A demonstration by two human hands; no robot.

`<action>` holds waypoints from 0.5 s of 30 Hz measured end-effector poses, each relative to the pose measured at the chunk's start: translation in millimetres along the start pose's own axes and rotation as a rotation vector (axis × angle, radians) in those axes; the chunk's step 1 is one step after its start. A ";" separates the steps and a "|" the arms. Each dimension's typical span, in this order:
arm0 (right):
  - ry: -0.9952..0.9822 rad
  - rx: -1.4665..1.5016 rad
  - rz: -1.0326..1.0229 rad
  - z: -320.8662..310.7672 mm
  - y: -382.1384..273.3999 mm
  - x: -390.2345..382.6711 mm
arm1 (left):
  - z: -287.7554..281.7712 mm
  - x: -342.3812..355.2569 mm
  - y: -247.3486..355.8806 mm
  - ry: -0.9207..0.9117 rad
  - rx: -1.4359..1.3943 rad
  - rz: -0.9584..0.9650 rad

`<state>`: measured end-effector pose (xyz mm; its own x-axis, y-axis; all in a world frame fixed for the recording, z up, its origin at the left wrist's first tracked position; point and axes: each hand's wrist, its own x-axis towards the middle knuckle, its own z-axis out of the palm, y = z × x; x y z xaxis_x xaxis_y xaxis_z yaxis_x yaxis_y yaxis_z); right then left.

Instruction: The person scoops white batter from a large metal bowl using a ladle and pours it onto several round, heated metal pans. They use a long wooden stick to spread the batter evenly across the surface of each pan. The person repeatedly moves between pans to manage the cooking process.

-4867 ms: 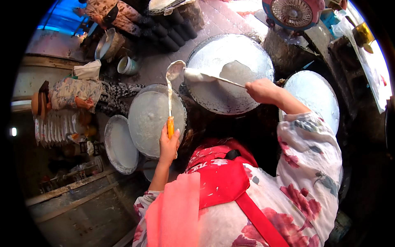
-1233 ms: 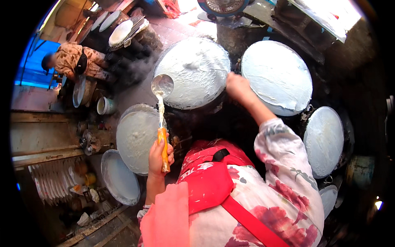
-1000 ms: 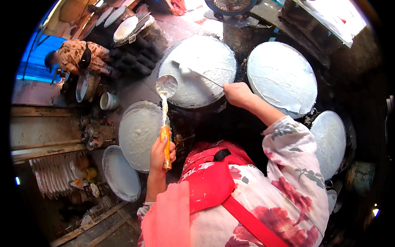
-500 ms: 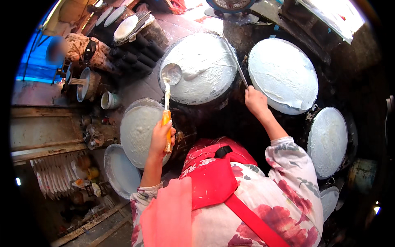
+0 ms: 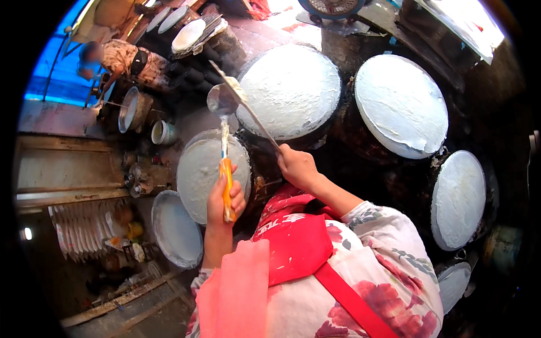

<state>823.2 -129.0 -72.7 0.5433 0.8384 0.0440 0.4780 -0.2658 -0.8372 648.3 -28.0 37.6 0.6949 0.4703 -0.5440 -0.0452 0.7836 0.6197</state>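
My left hand (image 5: 221, 198) is wrapped round the orange handle of a ladle (image 5: 223, 102), whose round metal bowl points away from me. White batter streaks its shaft. In my right hand (image 5: 297, 167) is a long flat spatula (image 5: 253, 115), slanting up to the left with a lump of white batter near its far end. The blade crosses close by the ladle's bowl; whether they touch I cannot tell. Beyond it lies a round griddle (image 5: 290, 93) coated in white batter. Beneath the ladle's shaft is a round pan (image 5: 211, 177) of pale batter.
More batter-coated griddles stand on the right: a big one (image 5: 401, 104), a narrower one (image 5: 459, 200) and a small one (image 5: 453, 286). A basin (image 5: 177, 230) of white liquid is at the left. A co-worker (image 5: 135, 59) bends over a bowl, far left. A fan (image 5: 332, 7) stands at the back.
My right hand and the spatula have swung left from the griddle's right rim to beside the ladle. The ladle has lifted off the batter and left the griddle; the spatula now carries batter.
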 end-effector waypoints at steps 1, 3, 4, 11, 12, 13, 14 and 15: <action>0.023 0.001 -0.072 -1.2 -6.6 3.5 | -5.9 10.5 8.1 0.029 -0.058 -0.057; 0.055 -0.050 -0.139 -8.3 -9.7 15.8 | -9.6 33.1 26.8 0.077 -0.185 -0.159; 0.068 -0.107 -0.107 -19.8 -8.9 21.8 | -5.1 31.6 29.9 0.063 -0.229 -0.159; 0.038 -0.471 0.256 -73.5 95.8 59.7 | 1.1 -0.6 36.4 -0.236 -0.429 0.049; -0.039 -0.529 0.255 -70.6 98.8 59.6 | 5.5 -3.1 42.8 -0.206 -0.406 0.049; -0.062 -0.517 0.109 -56.3 95.4 47.3 | 3.5 -4.9 44.7 -0.188 -0.399 0.045; -0.220 -0.537 0.048 -46.3 78.2 37.9 | -0.4 -9.1 46.1 -0.167 -0.392 0.043; -0.374 -0.549 -0.011 -42.7 65.6 32.1 | -4.0 -14.2 46.6 -0.146 -0.377 0.038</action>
<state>901.5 -139.8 -103.0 0.3079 0.9246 -0.2242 0.8181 -0.3776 -0.4338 633.4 3.5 72.0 0.7808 0.4608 -0.4218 -0.3145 0.8733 0.3720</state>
